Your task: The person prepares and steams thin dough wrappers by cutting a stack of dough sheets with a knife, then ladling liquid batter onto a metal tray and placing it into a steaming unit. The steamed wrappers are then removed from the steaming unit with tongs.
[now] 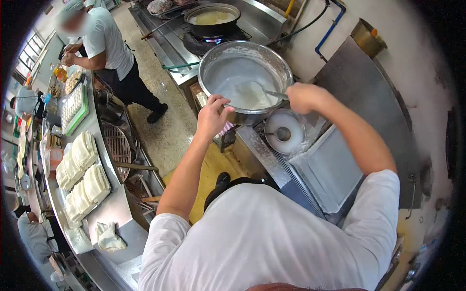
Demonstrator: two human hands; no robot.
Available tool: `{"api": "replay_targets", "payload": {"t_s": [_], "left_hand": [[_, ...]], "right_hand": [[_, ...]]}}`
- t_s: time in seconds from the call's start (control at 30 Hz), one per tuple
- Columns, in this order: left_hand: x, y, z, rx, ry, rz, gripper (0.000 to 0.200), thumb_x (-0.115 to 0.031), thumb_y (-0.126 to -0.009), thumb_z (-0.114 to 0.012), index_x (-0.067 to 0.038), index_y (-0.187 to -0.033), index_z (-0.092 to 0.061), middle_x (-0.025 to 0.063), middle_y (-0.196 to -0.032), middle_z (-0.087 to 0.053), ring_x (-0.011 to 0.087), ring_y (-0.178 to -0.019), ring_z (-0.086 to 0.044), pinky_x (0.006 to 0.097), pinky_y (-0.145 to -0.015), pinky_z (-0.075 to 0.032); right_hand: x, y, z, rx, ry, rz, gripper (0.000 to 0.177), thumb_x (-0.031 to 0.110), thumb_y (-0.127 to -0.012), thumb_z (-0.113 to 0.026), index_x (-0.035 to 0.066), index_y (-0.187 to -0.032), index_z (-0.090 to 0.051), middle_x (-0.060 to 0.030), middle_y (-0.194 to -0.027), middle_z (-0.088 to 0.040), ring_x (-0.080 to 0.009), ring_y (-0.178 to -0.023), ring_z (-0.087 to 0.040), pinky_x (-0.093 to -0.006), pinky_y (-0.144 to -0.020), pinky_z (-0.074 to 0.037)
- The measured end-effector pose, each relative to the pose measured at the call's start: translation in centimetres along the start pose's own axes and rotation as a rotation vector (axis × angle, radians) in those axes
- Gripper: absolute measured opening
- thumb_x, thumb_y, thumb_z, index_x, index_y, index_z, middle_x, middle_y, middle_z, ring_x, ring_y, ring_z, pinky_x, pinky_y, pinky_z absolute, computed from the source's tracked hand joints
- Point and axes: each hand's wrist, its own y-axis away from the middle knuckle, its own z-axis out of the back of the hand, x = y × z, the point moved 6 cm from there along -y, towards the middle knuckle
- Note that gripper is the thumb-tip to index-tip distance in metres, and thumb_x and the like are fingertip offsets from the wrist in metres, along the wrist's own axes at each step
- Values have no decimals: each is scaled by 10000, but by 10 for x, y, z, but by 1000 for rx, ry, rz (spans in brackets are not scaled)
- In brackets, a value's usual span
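Room: we look down on a busy commercial kitchen with a speckled floor, steel worktops on both sides and a white wall at the right.
Left hand: our left hand [213, 114] clasps the near rim of the large round stainless-steel bowl [228, 65], fingers curled over the edge.
Right hand: our right hand [303, 97] is clenched round the metal-handled ladle [275, 94], whose head lies sunk in the bowl.
Bowl: it stands between our two hands, seemingly tipped toward us, and holds thin white batter [242, 99] pooled at its near side.
Beside the bowl: we see a small round white tub [291, 143] with a second ladle in it, just below our right hand, and a flat rectangular metal tray [330, 169] near it.
Stove: a black wok of yellow liquid [212, 19] sits on a burner behind the bowl.
Counter: stacks of pale folded sheets [82, 174] lie on the long steel counter [116, 208] at our left.
Co-worker: a person in a white shirt [109, 41] works at the far end of that counter, well apart from us.
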Motion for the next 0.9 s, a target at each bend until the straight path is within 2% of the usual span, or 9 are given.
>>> {"api": "replay_targets", "payload": {"t_s": [0.07,0.17,0.23,0.33,0.53,0.6,0.73,0.8,0.9], "left_hand": [[1,0,0,1,-1,14,278,-235,-860,-763,-75,-1082,-716,72,-1138,-645,209,-694,-628,343,-690,-530],[-3,1,4,-6,9,18,284,-283,-864,-761,-79,-1058,-721,75,-1130,-645,256,-704,-657,374,-702,-533],[-2,1,3,-8,12,25,282,-279,-865,-760,-79,-1060,-721,75,-1132,-646,257,-705,-658,375,-706,-533],[1,2,2,-18,12,13,282,-274,-866,-759,-80,-1067,-721,74,-1137,-645,258,-711,-659,374,-714,-534],[-3,2,2,1,-5,31,286,-279,-871,-752,-83,-1077,-721,72,-1149,-642,256,-727,-661,372,-725,-533],[-3,0,2,1,-3,35,287,-284,-873,-750,-84,-1078,-721,71,-1154,-641,257,-731,-662,374,-726,-533],[0,0,1,-2,-41,31,287,-286,-868,-750,-93,-1080,-722,69,-1172,-645,254,-729,-663,375,-721,-533],[0,0,4,-11,-72,9,285,-283,-866,-751,-97,-1080,-722,68,-1177,-646,252,-729,-663,376,-720,-533],[-1,-1,6,4,-73,25,279,-284,-868,-746,-102,-1078,-723,66,-1177,-650,259,-732,-664,377,-722,-533]], "right_hand": [[1,4,20,254,45,-81,248,104,-827,-583,-117,-806,-693,-287,-832,-699,-397,-767,-710,-467,-665,-557],[-5,-3,9,293,-78,-125,268,141,-838,-605,-110,-819,-696,-293,-849,-697,-396,-771,-706,-459,-678,-557],[11,-24,-11,62,-137,125,172,56,-727,-612,-94,-733,-695,-283,-727,-677,-366,-669,-705,-475,-562,-532],[42,-8,-32,-109,-78,-23,187,79,-832,-598,-31,-901,-733,-250,-916,-717,-339,-863,-733,-425,-735,-590],[27,-11,-53,-344,140,19,186,82,-881,-574,32,-901,-753,-179,-851,-722,-307,-871,-741,-407,-738,-602],[10,-7,-29,-264,74,4,171,64,-825,-614,11,-909,-753,-218,-884,-724,-338,-846,-739,-424,-695,-599],[-11,-11,4,327,97,-104,248,17,-723,-627,-69,-932,-729,-282,-901,-710,-343,-726,-722,-447,-598,-556],[-18,-10,7,345,-46,-122,161,55,-815,-624,-90,-855,-682,-211,-776,-683,-268,-604,-658,-439,-517,-503],[-15,-10,-5,331,-623,-168,322,194,-969,-599,-6,-719,-556,-52,-596,-520,-157,-463,-457,-370,-401,-344]]}}
